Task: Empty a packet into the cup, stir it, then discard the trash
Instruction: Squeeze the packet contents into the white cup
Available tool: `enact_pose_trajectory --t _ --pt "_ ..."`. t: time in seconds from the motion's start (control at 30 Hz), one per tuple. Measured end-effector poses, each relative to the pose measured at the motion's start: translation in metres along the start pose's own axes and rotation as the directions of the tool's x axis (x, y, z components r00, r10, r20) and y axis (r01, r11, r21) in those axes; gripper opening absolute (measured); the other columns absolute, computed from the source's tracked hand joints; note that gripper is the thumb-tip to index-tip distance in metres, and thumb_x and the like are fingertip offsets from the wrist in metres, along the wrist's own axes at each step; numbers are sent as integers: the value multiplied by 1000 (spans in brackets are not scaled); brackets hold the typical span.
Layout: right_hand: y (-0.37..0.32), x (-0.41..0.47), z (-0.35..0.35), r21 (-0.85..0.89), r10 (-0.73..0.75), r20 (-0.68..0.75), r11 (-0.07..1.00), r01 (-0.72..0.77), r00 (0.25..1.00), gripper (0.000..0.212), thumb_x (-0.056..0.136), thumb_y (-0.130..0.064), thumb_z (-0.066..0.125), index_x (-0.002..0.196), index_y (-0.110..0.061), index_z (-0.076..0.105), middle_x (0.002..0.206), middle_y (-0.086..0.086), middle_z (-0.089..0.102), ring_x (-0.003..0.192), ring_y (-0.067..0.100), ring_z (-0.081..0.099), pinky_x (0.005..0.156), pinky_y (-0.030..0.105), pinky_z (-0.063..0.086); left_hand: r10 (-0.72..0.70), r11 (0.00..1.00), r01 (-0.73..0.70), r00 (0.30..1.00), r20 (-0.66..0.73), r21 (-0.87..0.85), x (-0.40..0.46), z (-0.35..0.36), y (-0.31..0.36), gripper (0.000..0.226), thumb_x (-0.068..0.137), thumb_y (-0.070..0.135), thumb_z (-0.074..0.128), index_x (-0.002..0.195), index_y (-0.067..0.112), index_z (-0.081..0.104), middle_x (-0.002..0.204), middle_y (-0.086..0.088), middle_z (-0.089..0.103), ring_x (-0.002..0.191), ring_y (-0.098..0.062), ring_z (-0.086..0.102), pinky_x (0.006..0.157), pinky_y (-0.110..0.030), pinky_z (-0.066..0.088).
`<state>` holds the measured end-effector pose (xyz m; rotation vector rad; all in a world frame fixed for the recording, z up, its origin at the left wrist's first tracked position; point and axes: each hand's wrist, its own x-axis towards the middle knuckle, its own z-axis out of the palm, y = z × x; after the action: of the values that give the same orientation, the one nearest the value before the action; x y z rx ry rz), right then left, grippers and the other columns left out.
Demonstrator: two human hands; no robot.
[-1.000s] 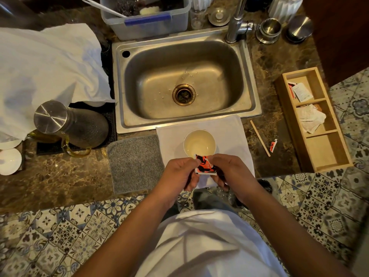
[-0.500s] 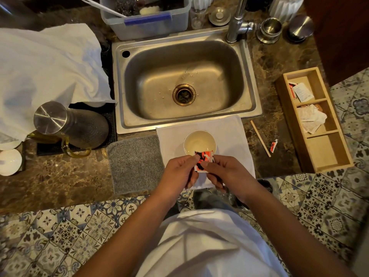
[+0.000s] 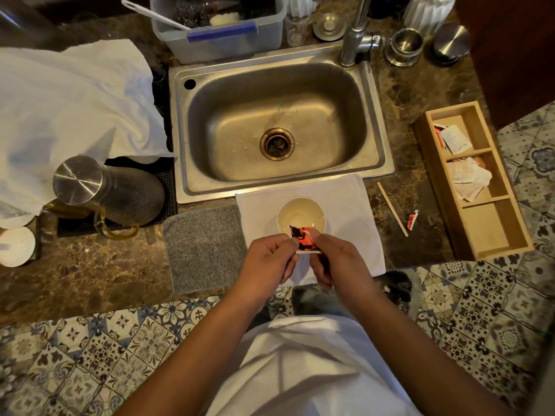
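Packet, red and black, is sitting pinched between both hands just over the near rim of the cup. I am seeing the left hand gripping its left edge with the fingers closed on it, and the right hand gripping its right edge the same way, fingers curled shut around the paper. Whether powder is leaving the packet I cannot tell.

Cup is standing on a white cloth at the near edge of the desk, directly in front of the sink; pale liquid is showing inside it. A grey mat is lying just beside the cloth on the left, touching it. A wooden stick is lying on the desk right of the cloth, with a small red scrap near it. A wooden tray is sitting along the right edge of the desk, with sachets and crumpled paper in its two far compartments. A lidded glass jug is standing near the left side.
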<state>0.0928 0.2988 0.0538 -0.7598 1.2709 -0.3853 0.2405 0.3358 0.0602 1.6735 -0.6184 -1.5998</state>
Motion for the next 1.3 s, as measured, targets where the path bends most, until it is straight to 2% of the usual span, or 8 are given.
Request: enact_pose_trajectory --t 0.23,0.5,0.63,0.77,0.9,1.03,1.2,1.3 --pt "-9 0 -6 -7 34 47 999 -33 998 44 106 -31 52 64 -18 49 49 2 34 42 12 25 44 23 21 5 1000 -5 1000 -3 -3 0 2 4 51 103 12 52 52 19 52 43 -4 39 41 -15 28 48 -28 25" --pt "-10 3 -11 -94 -19 50 995 23 999 34 108 -22 42 82 -5 57 50 8 44 43 19 37 46 28 33 8 1000 -8 1000 27 4 -1 5 1 49 103 12 52 55 16 53 42 -4 39 39 -15 29 47 -26 26" --pt "-10 5 -12 -78 12 -3 997 -12 1000 28 105 -14 45 81 -8 58 47 2 39 43 15 34 49 29 29 9 1000 -9 999 38 7 -4 8 0 48 103 13 52 55 16 54 42 -4 40 39 -15 29 45 -23 27" --pt "-12 6 -13 -65 28 92 998 -22 995 34 107 -20 39 83 -4 56 47 8 47 41 23 39 48 32 36 14 1000 -14 1000 9 -8 -5 11 0 49 104 14 51 54 17 52 43 -2 40 41 -15 28 46 -26 26" --pt "-5 2 -20 -41 26 136 999 -20 990 23 107 -17 43 87 -8 49 48 4 40 42 19 32 47 32 29 34 999 -34 999 15 2 -3 11 2 47 105 15 51 58 11 52 43 -1 41 41 -15 31 47 -26 28" --pt "1 0 -30 -22 -68 52 997 69 996 32 106 -16 51 75 -9 45 51 2 38 45 19 31 47 32 29 109 988 -117 991 78 103 -1 12 0 42 104 20 57 69 -3 58 52 -9 58 44 -19 46 51 -26 42" --pt "5 -6 -50 -85 -237 -77 969 231 968 28 103 -18 60 77 -8 60 55 9 47 52 22 39 52 35 36 174 957 -187 982 80 224 8 26 -5 34 100 26 63 72 7 64 62 -16 63 48 -16 53 57 -24 45" --pt "7 -14 -69 -92 -269 -155 962 258 951 21 102 -18 60 87 -7 71 58 13 53 53 24 44 57 41 40 175 957 -185 982 65 225 13 49 -6 22 99 28 64 81 19 71 65 -6 69 50 -15 56 56 -27 48"
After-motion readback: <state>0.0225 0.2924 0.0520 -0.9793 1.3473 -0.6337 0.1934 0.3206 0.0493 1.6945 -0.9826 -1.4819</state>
